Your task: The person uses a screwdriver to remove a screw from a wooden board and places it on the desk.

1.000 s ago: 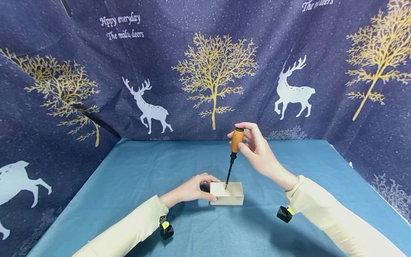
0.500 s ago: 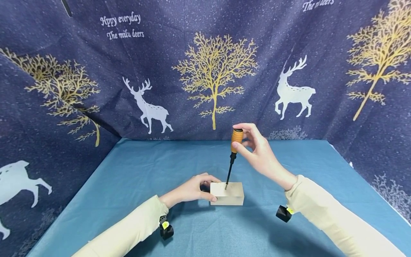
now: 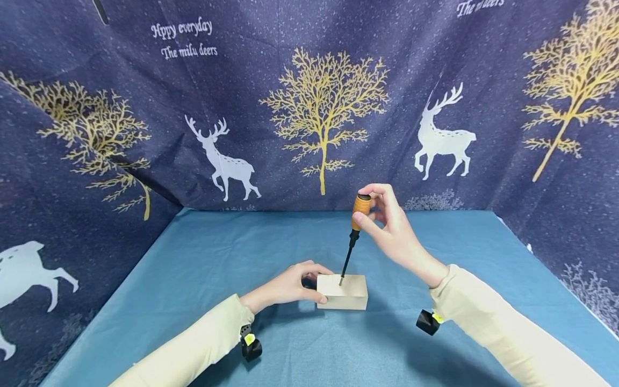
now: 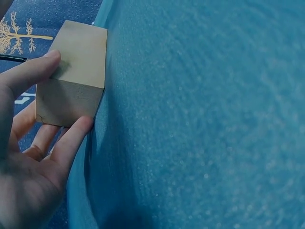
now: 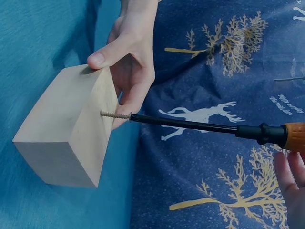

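Note:
A pale wooden block (image 3: 342,301) lies on the blue cloth in the head view. My left hand (image 3: 290,284) grips its left end, thumb on the near side and fingers behind. From the block's top face rises a screw (image 5: 116,115), its thread partly showing in the right wrist view. The tip of a screwdriver (image 3: 348,252) with an orange handle and black shaft meets the screw head. High on that handle, my right hand (image 3: 391,231) holds it between thumb and fingers. The screwdriver leans slightly to the right. In the left wrist view the block (image 4: 78,55) hides the screw.
Blue cloth (image 3: 217,242) covers the table. Behind it and at the sides hangs a dark blue curtain (image 3: 271,32) printed with deer and trees. A black wrist camera (image 3: 251,349) sits on the left sleeve, another black camera (image 3: 427,322) on the right.
The screwdriver handle tips slightly left, then back to the right, with my right hand's fingers shifting on it. My left hand and the block stay still.

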